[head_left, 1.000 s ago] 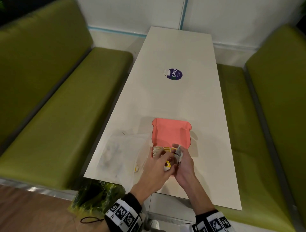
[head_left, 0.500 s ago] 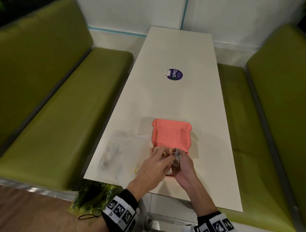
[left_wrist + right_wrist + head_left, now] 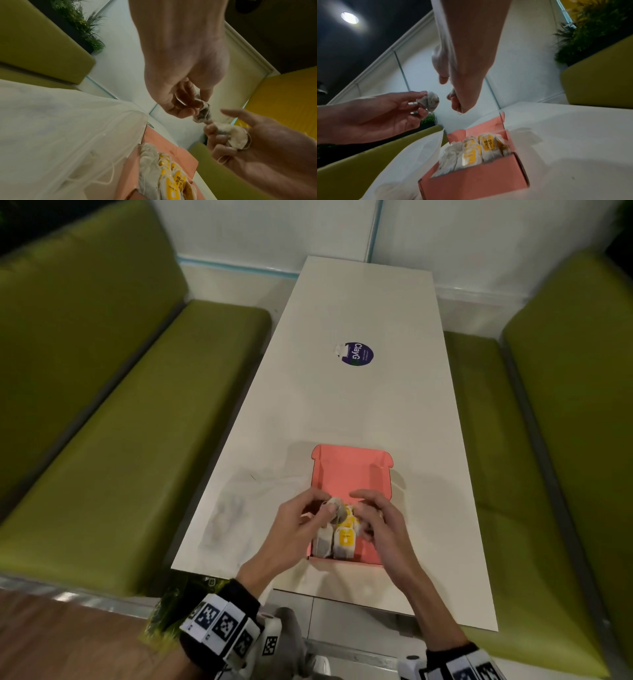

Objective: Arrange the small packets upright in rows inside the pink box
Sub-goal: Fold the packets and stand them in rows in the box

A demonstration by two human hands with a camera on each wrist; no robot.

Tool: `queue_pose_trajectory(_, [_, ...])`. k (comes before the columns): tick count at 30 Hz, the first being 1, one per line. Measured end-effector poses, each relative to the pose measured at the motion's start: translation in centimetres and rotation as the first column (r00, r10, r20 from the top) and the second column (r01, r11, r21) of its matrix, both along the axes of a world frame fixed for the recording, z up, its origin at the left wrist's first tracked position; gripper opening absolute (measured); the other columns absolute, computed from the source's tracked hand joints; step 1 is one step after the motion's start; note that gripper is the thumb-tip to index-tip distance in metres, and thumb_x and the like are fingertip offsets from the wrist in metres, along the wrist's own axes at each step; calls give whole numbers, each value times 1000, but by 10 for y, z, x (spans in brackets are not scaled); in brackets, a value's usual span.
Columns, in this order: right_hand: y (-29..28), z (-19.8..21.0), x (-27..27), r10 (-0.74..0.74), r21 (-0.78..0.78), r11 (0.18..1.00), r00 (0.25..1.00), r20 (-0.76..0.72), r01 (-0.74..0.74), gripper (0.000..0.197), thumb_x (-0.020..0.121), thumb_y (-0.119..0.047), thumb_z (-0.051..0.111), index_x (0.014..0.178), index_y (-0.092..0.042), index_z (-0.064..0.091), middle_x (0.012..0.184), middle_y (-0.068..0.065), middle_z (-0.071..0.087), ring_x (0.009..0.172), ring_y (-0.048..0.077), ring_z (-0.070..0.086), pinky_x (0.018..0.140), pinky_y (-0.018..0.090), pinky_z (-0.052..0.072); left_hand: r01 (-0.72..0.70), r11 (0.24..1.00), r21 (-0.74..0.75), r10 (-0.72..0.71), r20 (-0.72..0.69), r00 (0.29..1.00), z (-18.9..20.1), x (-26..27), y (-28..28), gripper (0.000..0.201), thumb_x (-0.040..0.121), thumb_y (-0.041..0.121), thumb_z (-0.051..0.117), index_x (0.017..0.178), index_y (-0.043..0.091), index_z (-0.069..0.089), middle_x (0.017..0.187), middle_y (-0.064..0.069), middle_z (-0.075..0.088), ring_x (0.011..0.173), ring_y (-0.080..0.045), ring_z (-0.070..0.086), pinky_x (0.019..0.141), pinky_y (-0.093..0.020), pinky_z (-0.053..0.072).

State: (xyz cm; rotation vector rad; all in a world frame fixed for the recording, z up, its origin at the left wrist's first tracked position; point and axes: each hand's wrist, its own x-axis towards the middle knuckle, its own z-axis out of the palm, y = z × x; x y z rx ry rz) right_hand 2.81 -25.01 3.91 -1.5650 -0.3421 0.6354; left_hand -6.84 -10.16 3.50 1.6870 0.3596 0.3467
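Note:
The pink box (image 3: 349, 474) lies open on the white table (image 3: 359, 405), its lid flat beyond it. Several small packets (image 3: 334, 544) with yellow tags stand upright in rows at its near end, also seen as packets (image 3: 476, 150) in the right wrist view. Above the box my left hand (image 3: 329, 508) pinches a crumpled grey packet (image 3: 202, 113) between thumb and fingertips. Just right of it, my right hand (image 3: 363, 508) curls its fingers round a second white packet (image 3: 235, 136) with a loose string. The two hands are slightly apart.
A clear plastic bag (image 3: 239, 515) lies flat on the table left of the box. A round purple sticker (image 3: 358, 354) sits mid-table. Green benches (image 3: 120, 422) flank both long sides. The table's near edge is close behind the box.
Both hands were pressed together low over the box's near end. They have lifted and drawn apart, each with a packet, and the standing packets in the box now show.

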Motion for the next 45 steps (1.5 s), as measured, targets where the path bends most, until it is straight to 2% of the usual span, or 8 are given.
queue_pose_trajectory(3, [6, 10, -5, 148, -23, 989, 986, 77, -146, 13, 95, -13, 61, 104, -18, 69, 86, -7, 67, 76, 3, 60, 66, 14, 45, 21, 999, -26, -20, 10, 1000, 2, 1, -1, 14, 98, 19, 59, 92, 10, 67, 75, 7, 65, 67, -10, 60, 60, -20, 47])
queue_pose_trajectory(10, [6, 12, -9, 109, -15, 994, 994, -14, -110, 14, 94, -15, 64, 81, -15, 69, 71, 0, 65, 64, 10, 50, 61, 26, 40, -11, 1000, -25, 11, 4, 1000, 3, 1, 1, 39, 99, 37, 50, 85, 3, 61, 69, -6, 56, 60, -12, 52, 58, -33, 43])
queue_pose_trajectory(17, [3, 6, -8, 27, -32, 999, 1000, -7, -27, 17, 96, -16, 61, 81, -15, 71, 72, 12, 59, 67, 18, 49, 66, 35, 42, -11, 999, -40, 12, 21, 1000, 1, 0, 3, 6, 95, 12, 64, 94, 7, 67, 82, 4, 66, 71, -9, 58, 60, -18, 45])
queue_pose_trajectory(20, [2, 2, -6, -16, -51, 999, 1000, 10, 16, 20, 96, -12, 60, 79, -8, 70, 63, -4, 57, 58, 5, 47, 62, 25, 39, -55, 997, -50, 56, 31, 998, 3, 0, 4, 6, 95, 11, 64, 93, 6, 67, 80, 3, 66, 67, -6, 56, 59, -17, 44])
queue_pose_trajectory(29, [8, 4, -8, 107, -72, 993, 974, 198, -95, 18, 86, -28, 72, 104, -27, 70, 94, -6, 71, 93, 15, 67, 87, 33, 54, -61, 998, -3, 61, 18, 998, 7, 3, 5, 14, 97, 23, 62, 89, 14, 69, 82, -3, 68, 78, -27, 60, 65, -41, 48])
queue_pose_trajectory(31, [14, 6, -11, 104, -61, 994, 972, 210, -93, 7, 90, -21, 69, 97, -19, 72, 89, -2, 74, 89, 18, 70, 86, 38, 55, -47, 999, -17, 47, 21, 999, 9, 4, 2, 17, 96, 25, 63, 89, 11, 69, 82, -4, 68, 78, -28, 61, 66, -42, 50])
queue_pose_trajectory(41, [6, 9, -9, 69, -95, 994, 976, 209, -50, 23, 95, -16, 62, 75, -15, 73, 71, -6, 69, 74, 5, 64, 74, 17, 47, -57, 997, -45, 58, 21, 998, 4, -6, 3, 16, 92, 23, 63, 96, 8, 67, 89, -5, 70, 83, -26, 68, 78, -50, 57])
queue_pose_trajectory(45, [1, 12, -4, -12, -82, 996, 982, 188, 28, 25, 95, -16, 63, 72, -9, 69, 67, -2, 65, 69, 5, 62, 67, 22, 49, -59, 998, -9, 59, 3, 998, 1, -8, 4, 9, 93, 19, 61, 94, 12, 65, 88, -2, 68, 83, -23, 65, 71, -35, 55])
